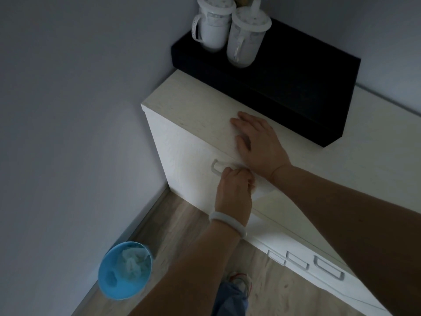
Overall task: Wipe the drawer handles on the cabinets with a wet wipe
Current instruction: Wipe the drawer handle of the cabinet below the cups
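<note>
Left hand (234, 190) clenched around top drawer handle (216, 166); wipe not discernible. Right hand (257, 144) flat, fingers relaxed, resting on cabinet top (193, 103)

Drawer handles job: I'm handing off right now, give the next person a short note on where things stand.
Left hand: curled on the top drawer handle of the corner cabinet; the wipe itself is hidden under the fingers.
Right hand: flat on the cabinet top, holding nothing.
Done: cannot tell from this view.
Left: at least finish this handle, then the three handles on the drawers to the right.
Blue bin on the floor holds crumpled wipes.
</note>
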{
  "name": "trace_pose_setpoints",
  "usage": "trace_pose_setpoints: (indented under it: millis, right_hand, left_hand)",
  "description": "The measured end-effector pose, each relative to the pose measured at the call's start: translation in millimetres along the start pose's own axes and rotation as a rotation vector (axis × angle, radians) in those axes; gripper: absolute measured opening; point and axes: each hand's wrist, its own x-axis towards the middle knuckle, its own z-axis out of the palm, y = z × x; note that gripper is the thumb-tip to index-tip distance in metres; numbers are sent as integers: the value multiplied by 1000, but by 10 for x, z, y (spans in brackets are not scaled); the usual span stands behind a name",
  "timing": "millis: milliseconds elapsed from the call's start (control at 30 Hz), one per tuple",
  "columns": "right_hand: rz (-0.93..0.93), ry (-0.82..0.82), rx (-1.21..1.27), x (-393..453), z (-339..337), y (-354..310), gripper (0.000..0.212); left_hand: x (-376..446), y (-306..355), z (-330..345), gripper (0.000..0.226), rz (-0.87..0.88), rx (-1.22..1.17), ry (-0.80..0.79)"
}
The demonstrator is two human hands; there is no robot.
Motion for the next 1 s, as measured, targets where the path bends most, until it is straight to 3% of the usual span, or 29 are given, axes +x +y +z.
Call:
trace_pose_setpoints:
  millis: [67,200,367,433,567,767,933,1000]
  right_hand:
    - [-9,2,-3,-3,-3,4,52]
    - [-3,-10,-16,1,0,8,53]
    - [-17,0,-17,1,-4,2,50]
    - [-19,1,-19,4,-8,4,49]
    - [-12,-6,-22,-2,7,17,48]
    - [-10,-9,-26,-1,9,25,49]
    - [-11,-3,-42,6,13,20,47]
    - [-12,2,-37,6,19,25,48]
  left_hand:
    - [31,-31,-75,9,-29,-24,-74]
    - [59,-143,-243,5,86,-20,-159]
    - [-55,-246,-109,13,105,-3,-66]
    - [-89,-162,-47,5,87,10,-44]
    - [-52,-26,-9,11,63,87,-71]
    - [69,-252,-183,5,209,125,-175]
    - [87,-487,-285,9,85,15,-53]
    - [48,-451,-238,6,135,92,-61]
